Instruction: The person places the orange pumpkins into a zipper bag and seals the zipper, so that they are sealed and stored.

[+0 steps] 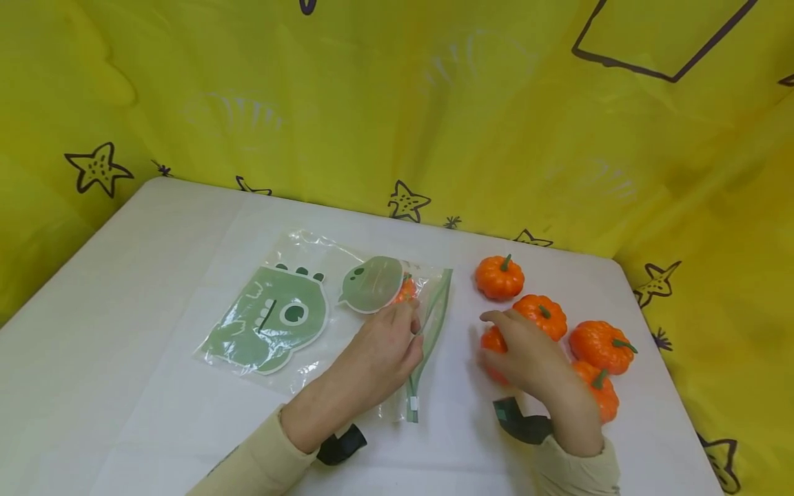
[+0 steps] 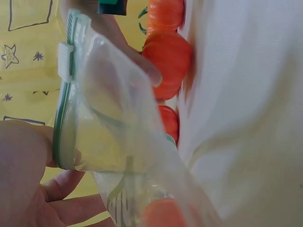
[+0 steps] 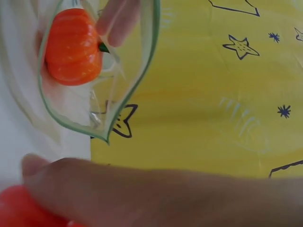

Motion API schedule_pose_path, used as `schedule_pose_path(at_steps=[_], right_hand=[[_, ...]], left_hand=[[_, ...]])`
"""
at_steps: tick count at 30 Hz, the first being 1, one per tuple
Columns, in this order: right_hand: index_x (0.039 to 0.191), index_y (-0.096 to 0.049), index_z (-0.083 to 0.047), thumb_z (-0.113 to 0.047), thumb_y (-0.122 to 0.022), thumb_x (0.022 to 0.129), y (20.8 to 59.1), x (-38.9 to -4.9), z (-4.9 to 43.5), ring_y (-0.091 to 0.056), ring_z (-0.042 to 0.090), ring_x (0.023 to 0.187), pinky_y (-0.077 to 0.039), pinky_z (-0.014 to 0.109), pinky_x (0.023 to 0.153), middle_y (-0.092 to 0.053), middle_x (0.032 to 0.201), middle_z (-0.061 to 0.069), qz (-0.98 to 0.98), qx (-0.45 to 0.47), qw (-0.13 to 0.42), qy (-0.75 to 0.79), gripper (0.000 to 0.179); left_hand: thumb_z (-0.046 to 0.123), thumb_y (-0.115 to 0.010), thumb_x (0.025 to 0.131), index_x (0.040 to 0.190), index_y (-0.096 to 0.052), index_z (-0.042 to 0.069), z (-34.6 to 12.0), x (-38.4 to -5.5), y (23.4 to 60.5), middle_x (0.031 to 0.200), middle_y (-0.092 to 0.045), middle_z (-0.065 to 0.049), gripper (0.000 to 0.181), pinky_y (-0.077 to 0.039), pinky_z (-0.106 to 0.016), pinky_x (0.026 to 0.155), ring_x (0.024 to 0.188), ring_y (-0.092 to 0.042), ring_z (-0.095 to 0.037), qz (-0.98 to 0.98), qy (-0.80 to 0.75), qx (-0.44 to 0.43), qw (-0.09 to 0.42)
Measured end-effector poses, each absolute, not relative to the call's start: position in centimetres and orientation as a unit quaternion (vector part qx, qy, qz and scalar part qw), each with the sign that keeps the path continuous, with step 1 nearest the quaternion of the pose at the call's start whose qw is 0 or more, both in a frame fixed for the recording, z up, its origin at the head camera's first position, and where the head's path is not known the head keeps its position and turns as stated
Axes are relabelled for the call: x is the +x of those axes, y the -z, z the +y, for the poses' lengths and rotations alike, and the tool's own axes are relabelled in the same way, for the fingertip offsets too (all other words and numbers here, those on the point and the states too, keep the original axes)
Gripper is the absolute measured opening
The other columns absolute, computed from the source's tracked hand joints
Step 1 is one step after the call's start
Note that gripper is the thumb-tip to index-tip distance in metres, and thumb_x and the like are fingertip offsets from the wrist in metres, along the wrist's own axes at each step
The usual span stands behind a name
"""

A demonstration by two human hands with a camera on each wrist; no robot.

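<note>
A clear zip bag (image 1: 248, 344) with a green cartoon monster print lies on the table, its green-edged mouth facing right. My left hand (image 1: 381, 348) grips the mouth's upper edge near the green strip (image 2: 59, 137), and the right wrist view shows the mouth held apart. Inside the bag sits one orange toy pumpkin (image 3: 75, 47) with a green stem. To the right, my right hand (image 1: 527, 351) curls its thumb and fingers round another toy pumpkin (image 1: 493, 339), which the hand partly covers. The white slider (image 2: 66, 61) is at the strip's near end.
Several more toy pumpkins stand on the right: one at the back (image 1: 499, 277), one just behind the right hand (image 1: 541, 315), and a pair (image 1: 598, 344) near the table's right edge. A yellow cloth (image 1: 372, 103) with drawn stars hangs behind the white table (image 1: 155, 310).
</note>
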State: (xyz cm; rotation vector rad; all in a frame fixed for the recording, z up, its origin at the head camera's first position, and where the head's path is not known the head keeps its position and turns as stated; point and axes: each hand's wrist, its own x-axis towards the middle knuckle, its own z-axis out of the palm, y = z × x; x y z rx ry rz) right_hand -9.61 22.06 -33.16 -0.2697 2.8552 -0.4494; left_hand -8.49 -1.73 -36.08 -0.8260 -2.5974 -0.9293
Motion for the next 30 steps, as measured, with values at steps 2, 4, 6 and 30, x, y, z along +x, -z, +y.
schedule_pose_path(at_steps=[2,4,6,30], right_hand=[[0.132,-0.057,-0.005,-0.022,-0.072,0.087,33.5,-9.8,21.8,-0.056,0.039,0.118,-0.047,0.058,0.099,-0.059,0.132,0.019,0.977,-0.095,0.096,0.164,0.050],[0.133,-0.057,-0.005,-0.022,-0.073,0.087,33.8,-10.0,21.5,-0.056,0.039,0.119,-0.047,0.058,0.099,-0.058,0.134,0.019,0.977,-0.092,0.079,0.175,0.052],[0.135,-0.056,-0.006,-0.024,-0.074,0.087,34.1,-10.3,21.2,-0.055,0.038,0.120,-0.047,0.058,0.100,-0.056,0.137,0.018,0.976,-0.089,0.067,0.189,0.054],[0.143,-0.047,-0.010,-0.033,-0.077,0.085,33.8,-9.9,20.6,-0.053,0.040,0.125,-0.043,0.061,0.103,-0.049,0.143,0.017,0.967,-0.103,0.050,0.228,0.069]], left_hand=[[0.007,-0.060,0.089,0.094,-0.053,0.006,-1.7,-8.5,36.1,0.080,-0.052,-0.001,0.009,-0.049,-0.030,0.075,0.077,-0.051,-0.016,-0.894,0.320,-0.286,0.130],[0.007,-0.060,0.089,0.095,-0.053,0.006,-1.7,-8.5,36.1,0.080,-0.053,-0.001,0.009,-0.049,-0.030,0.076,0.077,-0.052,-0.016,-0.894,0.320,-0.286,0.129],[0.007,-0.060,0.089,0.096,-0.053,0.006,-1.7,-8.5,36.1,0.081,-0.053,-0.001,0.010,-0.050,-0.030,0.076,0.078,-0.052,-0.016,-0.896,0.318,-0.283,0.128],[0.010,-0.062,0.090,0.095,-0.054,0.006,-1.5,-8.4,36.3,0.099,-0.065,-0.010,0.010,-0.053,-0.029,0.079,0.083,-0.057,-0.018,-0.898,0.311,-0.286,0.120]])
